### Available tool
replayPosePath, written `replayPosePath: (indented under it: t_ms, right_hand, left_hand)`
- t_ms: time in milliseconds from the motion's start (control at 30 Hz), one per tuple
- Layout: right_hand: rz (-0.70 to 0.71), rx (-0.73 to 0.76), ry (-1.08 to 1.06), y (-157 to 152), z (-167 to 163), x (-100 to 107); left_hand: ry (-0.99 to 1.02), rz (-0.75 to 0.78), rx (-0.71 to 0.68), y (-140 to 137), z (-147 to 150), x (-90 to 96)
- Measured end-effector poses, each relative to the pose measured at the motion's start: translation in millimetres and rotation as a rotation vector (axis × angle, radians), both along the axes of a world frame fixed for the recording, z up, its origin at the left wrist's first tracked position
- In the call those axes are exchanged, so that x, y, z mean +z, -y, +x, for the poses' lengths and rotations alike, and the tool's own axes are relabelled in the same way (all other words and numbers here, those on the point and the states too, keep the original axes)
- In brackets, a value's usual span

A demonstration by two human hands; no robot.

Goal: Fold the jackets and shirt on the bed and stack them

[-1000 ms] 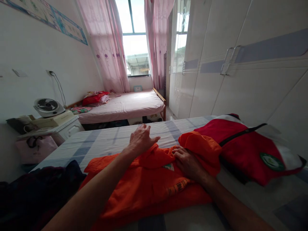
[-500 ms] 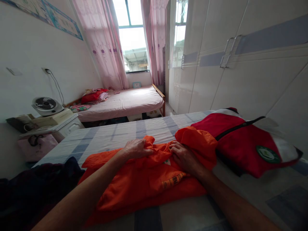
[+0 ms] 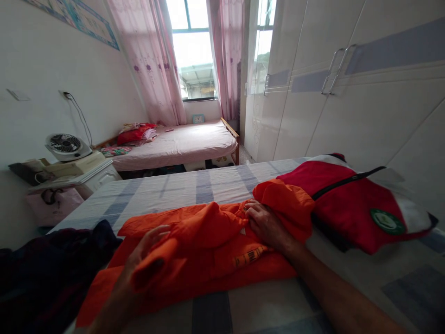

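Striped bed [image 3: 174, 190]: from my distant seat I saw its white sheet with blue bands spread beneath the orange garment [image 3: 208, 232].
Orange garment: it lay creased and partly folded on the near part of the sheet, with a puffed section [image 3: 285, 199] raised at its right end and a strip of dark lettering [image 3: 248, 257] showing.
Left hand [image 3: 135, 260]: I had it at the garment's left end, the fingers bent over the far side of a fold and grasping it; cloth hid the thumb from me.
Right hand [image 3: 266, 222]: I had it on the garment beside the puffed section, fingers curled, tips on the cloth; whether they pinched or merely pressed, I could not tell.
Red article [image 3: 347, 204]: it sat just right of the garment, with white parts, a dark strap and a round green badge [image 3: 387, 221].
Dark cloth [image 3: 59, 260]: heaped left of the garment, too shadowed for me to make out.
White cabinet [image 3: 102, 176]: beyond the garment, to its left, below a fan [image 3: 67, 144].
Pink bed [image 3: 194, 144]: well beyond the garment, with a small clock [image 3: 198, 118] near its far edge.
Wardrobe [image 3: 347, 125]: pale doors stood beyond the garment, to its right.
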State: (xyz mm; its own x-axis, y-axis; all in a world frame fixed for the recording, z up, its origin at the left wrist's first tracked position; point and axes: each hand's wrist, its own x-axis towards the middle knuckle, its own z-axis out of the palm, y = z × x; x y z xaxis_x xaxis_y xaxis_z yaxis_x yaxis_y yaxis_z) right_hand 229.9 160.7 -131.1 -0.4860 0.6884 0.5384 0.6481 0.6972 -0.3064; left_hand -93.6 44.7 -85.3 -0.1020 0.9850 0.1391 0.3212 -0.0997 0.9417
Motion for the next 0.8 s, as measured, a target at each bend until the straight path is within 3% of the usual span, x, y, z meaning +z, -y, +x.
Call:
replayPosePath:
  t_ms: [133, 233, 300, 367, 467, 533, 700, 800]
  right_hand:
    - [0.034, -0.006, 0.055, 4, -2, 1]
    - [-0.045, 0.073, 0.03, 9, -2, 6]
    - [-0.126, 0.151, 0.017, 14, -1, 11]
    - [-0.192, 0.215, 0.014, 18, 0, 16]
    - [-0.241, 0.223, 0.027, 24, 0, 21]
    - [-0.227, 0.214, 0.052, 27, -3, 22]
    - [-0.095, 0.231, 0.082, 26, -11, 17]
    - [-0.049, 0.231, -0.049, 22, -11, 16]
  left_hand:
    - [-0.112, 0.127, -0.181, 32, 18, -2.5]
    - [-0.139, 0.157, -0.427, 45, 39, 12.2]
    - [-0.048, 0.127, -0.487, 46, 47, 19.1]
    - [0.063, 0.099, -0.397, 44, 48, 19.2]
    - [0.12, 0.126, -0.156, 35, 40, 10.0]
    - [0.005, 0.178, -0.141, 30, 34, 3.8]
    - [-0.548, 0.279, -0.526, 28, 32, 1.2]
    - [-0.525, 0.267, -0.587, 28, 36, 4.3]
